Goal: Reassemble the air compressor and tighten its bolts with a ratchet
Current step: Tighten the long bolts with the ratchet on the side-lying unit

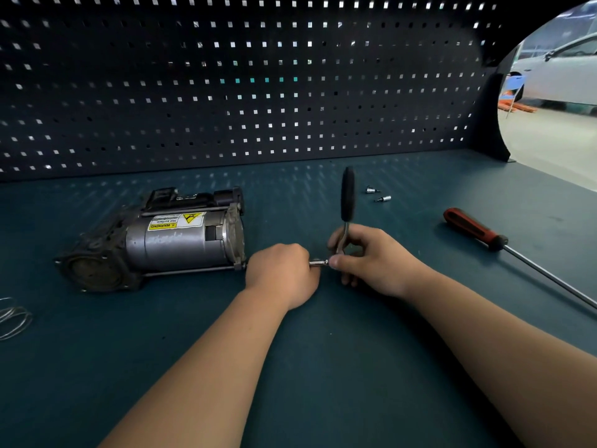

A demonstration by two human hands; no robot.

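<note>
The air compressor [168, 240] lies on its side on the teal bench, a grey cylinder with a yellow warning label and long bolts along its body. My left hand [282, 273] is curled round a short silver extension bar [318, 262] just right of the compressor's end. My right hand [371, 260] grips the ratchet [348, 195] near its head, thumb at the bar's right end. The ratchet's black handle points away from me.
Two small silver bits [378, 194] lie behind the ratchet. A long screwdriver with a red and black handle [475, 229] lies at the right. A coil of thin wire [14, 318] sits at the left edge. A dark pegboard [245, 85] backs the bench.
</note>
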